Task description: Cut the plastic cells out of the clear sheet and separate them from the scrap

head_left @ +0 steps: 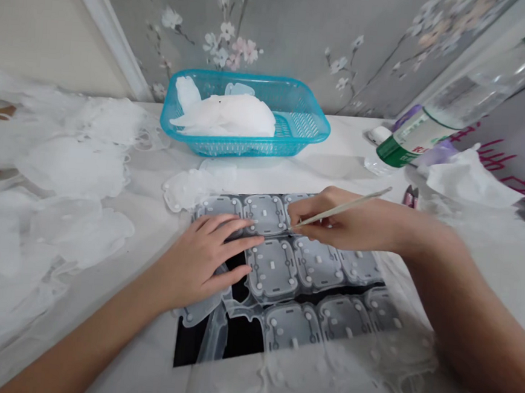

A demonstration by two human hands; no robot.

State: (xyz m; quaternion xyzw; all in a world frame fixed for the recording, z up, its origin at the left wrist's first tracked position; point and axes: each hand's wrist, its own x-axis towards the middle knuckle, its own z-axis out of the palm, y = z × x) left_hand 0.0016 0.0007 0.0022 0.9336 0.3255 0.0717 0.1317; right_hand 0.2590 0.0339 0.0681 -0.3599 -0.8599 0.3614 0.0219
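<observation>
Floral wallpaper [294,29] rises behind the white tabletop [336,178], where we see a turquoise plastic basket [309,124] holding white translucent scraps [226,115]. Our left hand [203,258] lies flat on a moulded translucent plastic sheet [270,270] over a black panel [238,334], its fingers [232,233] spread and released. Just beside it, our right hand [346,221] has its fingers [307,209] grasping a thin pointed stick [348,204], the tip at the sheet.

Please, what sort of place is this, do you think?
It looks like a room in a home used for small handwork, perhaps piecework: floral wallpaper covers the wall, a turquoise plastic basket holds white pieces, and translucent moulded sheets lie in heaps.
</observation>
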